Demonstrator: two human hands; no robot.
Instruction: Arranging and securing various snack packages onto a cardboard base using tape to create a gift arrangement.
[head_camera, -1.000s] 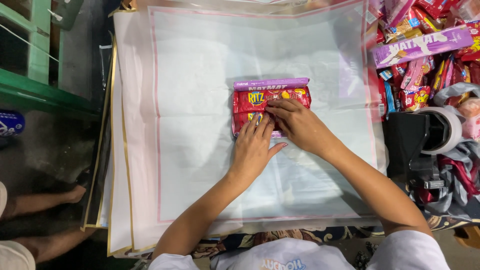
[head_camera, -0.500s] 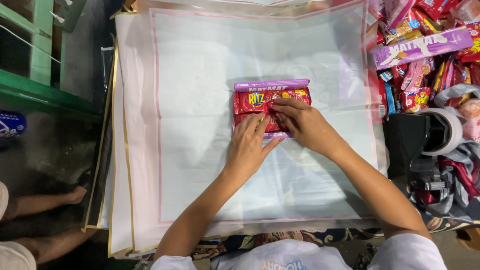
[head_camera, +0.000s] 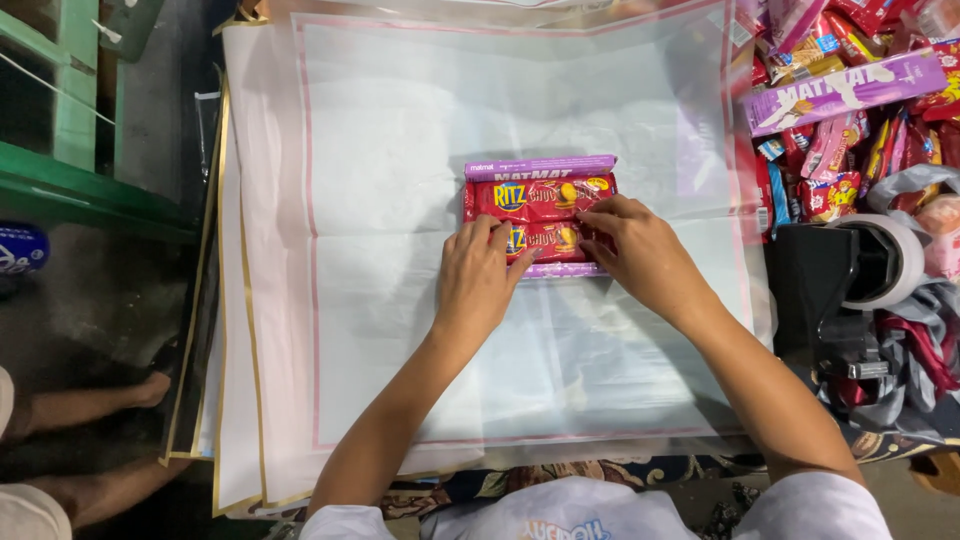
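Both hands press flat on a small stack of snack packs at the centre of the pale wrapping sheet (head_camera: 400, 150), left hand (head_camera: 478, 285) and right hand (head_camera: 640, 255) apparently open-fingered on the lower red biscuit pack (head_camera: 545, 238), whose long axis runs left-right, purple packs (head_camera: 540, 167) bordering it.

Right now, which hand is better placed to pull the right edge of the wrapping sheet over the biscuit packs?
Probably the right hand: it rests on the red biscuit packs nearest the wrapping sheet right edge. The left hand sits lower left.
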